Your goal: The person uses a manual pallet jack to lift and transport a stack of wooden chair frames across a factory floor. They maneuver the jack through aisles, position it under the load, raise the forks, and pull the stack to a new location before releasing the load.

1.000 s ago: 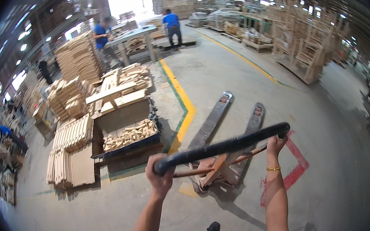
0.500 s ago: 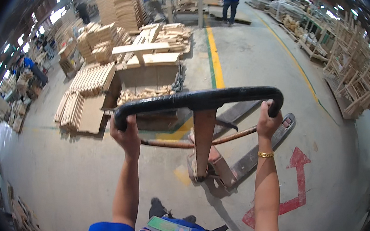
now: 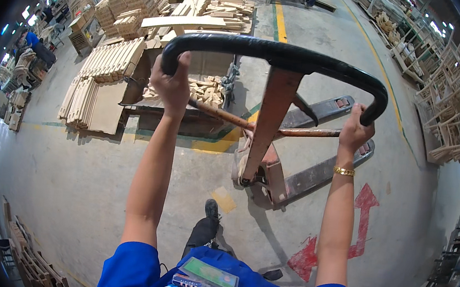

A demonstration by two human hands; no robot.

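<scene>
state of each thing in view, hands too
Black curved tubular handle: gripped near both ends
Left bare hand: closed around the handle's left end
Right bare hand: closed around its right end
Worn orange metal pallet jack: no load visible on its grey metal forks
Open brown-walled box: holding small pale wooden blocks

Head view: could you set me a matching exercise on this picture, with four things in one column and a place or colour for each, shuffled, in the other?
Column one
1. Left grip
2. Handlebar
3. Bracelet
4. Two-headed floor arrow

Column two
A. Red
B. Gold-coloured
C. At the left end of the curved bar
D. Black

Right pairs: 1-C, 2-D, 3-B, 4-A
</scene>
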